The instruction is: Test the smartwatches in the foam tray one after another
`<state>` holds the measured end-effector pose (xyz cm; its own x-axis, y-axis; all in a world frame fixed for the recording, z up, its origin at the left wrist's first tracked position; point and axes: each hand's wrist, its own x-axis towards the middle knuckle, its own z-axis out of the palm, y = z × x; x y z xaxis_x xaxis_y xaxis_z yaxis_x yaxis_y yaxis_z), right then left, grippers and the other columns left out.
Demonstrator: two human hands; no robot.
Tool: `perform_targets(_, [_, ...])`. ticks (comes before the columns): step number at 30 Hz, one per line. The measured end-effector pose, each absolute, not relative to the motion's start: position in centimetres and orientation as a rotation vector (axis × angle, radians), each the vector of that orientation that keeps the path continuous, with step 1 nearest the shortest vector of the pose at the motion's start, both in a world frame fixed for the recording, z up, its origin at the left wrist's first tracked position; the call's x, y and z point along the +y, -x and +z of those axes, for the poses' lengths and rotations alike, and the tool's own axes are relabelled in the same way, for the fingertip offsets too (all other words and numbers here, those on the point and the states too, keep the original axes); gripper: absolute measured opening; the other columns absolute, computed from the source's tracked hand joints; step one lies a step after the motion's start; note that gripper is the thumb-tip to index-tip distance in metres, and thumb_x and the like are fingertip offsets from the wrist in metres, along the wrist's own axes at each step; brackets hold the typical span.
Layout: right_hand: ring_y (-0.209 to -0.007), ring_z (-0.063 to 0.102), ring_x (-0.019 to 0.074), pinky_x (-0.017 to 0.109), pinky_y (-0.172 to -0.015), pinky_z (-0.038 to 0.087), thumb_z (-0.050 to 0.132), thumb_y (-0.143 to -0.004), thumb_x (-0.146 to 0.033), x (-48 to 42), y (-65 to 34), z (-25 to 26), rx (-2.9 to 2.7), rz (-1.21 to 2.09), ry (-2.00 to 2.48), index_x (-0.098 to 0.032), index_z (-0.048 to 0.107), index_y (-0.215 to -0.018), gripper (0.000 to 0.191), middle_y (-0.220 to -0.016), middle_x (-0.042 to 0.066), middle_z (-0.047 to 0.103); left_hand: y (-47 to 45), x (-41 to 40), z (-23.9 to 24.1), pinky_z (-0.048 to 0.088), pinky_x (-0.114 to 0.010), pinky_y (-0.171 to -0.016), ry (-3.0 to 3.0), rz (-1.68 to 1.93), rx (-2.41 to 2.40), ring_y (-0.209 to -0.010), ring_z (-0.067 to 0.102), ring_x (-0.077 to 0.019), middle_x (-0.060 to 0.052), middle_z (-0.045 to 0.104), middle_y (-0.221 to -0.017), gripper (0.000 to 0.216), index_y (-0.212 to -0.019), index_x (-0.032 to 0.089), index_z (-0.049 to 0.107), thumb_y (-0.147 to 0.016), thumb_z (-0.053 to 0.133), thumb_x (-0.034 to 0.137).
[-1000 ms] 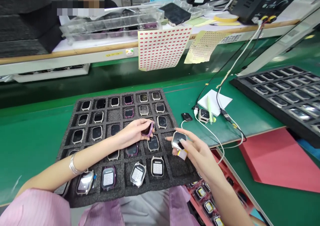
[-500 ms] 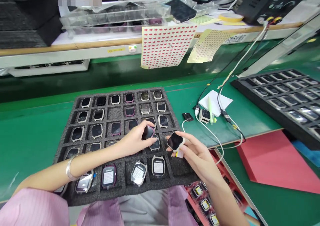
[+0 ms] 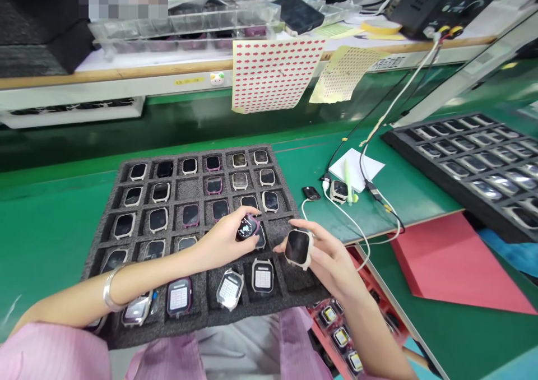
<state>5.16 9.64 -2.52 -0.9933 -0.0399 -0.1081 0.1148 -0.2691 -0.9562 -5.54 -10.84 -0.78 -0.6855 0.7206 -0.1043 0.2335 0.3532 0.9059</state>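
Two smartwatches in my hands above a foam tray. One purple-cased smartwatch point(image 3: 247, 227), dial lit, lies at the fingertips of my left hand point(image 3: 225, 235), gripped between thumb and fingers at the centre of the frame. One pale-cased smartwatch point(image 3: 298, 248), screen dark, is gripped in my right hand point(image 3: 332, 256) just right of centre; it lies on that hand's left side, facing the other hand, the two watches near but apart. One silver bracelet point(image 3: 110, 290) circles my left wrist.

Below, one black foam tray point(image 3: 189, 189) of six columns and five rows fills the left and centre; its top row holds six watches, its second row five. My left arm hides part of the lower rows.

Right of the tray lie one small black device point(image 3: 311, 193), one pale watch point(image 3: 338, 191), one light-green pen point(image 3: 348, 181) and one sheet of white paper point(image 3: 366, 174). At the right edge, a second foam tray point(image 3: 441, 175) holds rows of watches, too small to count reliably. Upper centre: two hanging sticker sheets, one with red arrows point(image 3: 277, 74), one smaller point(image 3: 347, 76); above them, one roll of yellow tape point(image 3: 381, 27).
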Motion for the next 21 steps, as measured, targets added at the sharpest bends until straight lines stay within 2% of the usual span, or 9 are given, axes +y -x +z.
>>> perform_targets(3, [-0.085, 0.068, 0.0254, 0.042, -0.081, 0.053, 0.065, -0.082, -0.039, 9.37, -5.33, -2.4, 1.762, -2.496, -0.149, -0.02, 0.059, -0.115, 0.038, -0.093, 0.009, 0.07, 5.47, -10.89, -1.03, 0.045, -0.03, -0.074, -0.775, 1.305, 2.102, -0.082, 0.057, -0.0174, -0.003, 0.061, -0.093, 0.041, -0.118, 0.018, 0.049, -0.077, 0.057, 0.018])
perform_targets(9, [-0.088, 0.066, 0.0252, 0.04, -0.077, 0.054, 0.06, -0.085, -0.04, 9.31, -5.5, -2.51, 1.783, -2.454, -0.206, -0.02, 0.058, -0.122, 0.042, -0.1, 0.012, 0.069, 5.65, -10.76, -1.47, 0.045, -0.027, -0.065, -0.689, 1.357, 2.031, -0.071, 0.056, -0.0145, -0.002, 0.059, -0.091, 0.04, -0.116, 0.018, 0.05, -0.077, 0.058, 0.019])
perform_targets(13, [-0.093, 0.065, 0.0259, 0.038, -0.078, 0.054, 0.062, -0.083, -0.04, 9.33, -5.54, -2.73, 1.861, -2.41, -0.222, -0.02, 0.061, -0.121, 0.043, -0.099, 0.011, 0.07, 5.59, -10.69, -1.06, 0.044, -0.027, -0.071, -0.75, 1.317, 2.022, -0.077, 0.056, -0.0154, 0.0, 0.06, -0.086, 0.033, -0.11, 0.018, 0.052, -0.078, 0.055, 0.017])
perform_targets(21, [-0.087, 0.065, 0.0225, 0.035, -0.074, 0.054, 0.061, -0.085, -0.038, 9.26, -5.48, -2.8, 1.775, -2.461, -0.214, -0.021, 0.061, -0.122, 0.041, -0.1, 0.009, 0.07, 5.54, -10.74, -0.82, 0.043, -0.028, -0.074, -0.801, 1.306, 2.03, -0.082, 0.056, -0.016, -0.002, 0.061, -0.092, 0.032, -0.109, 0.017, 0.05, -0.078, 0.054, 0.016])
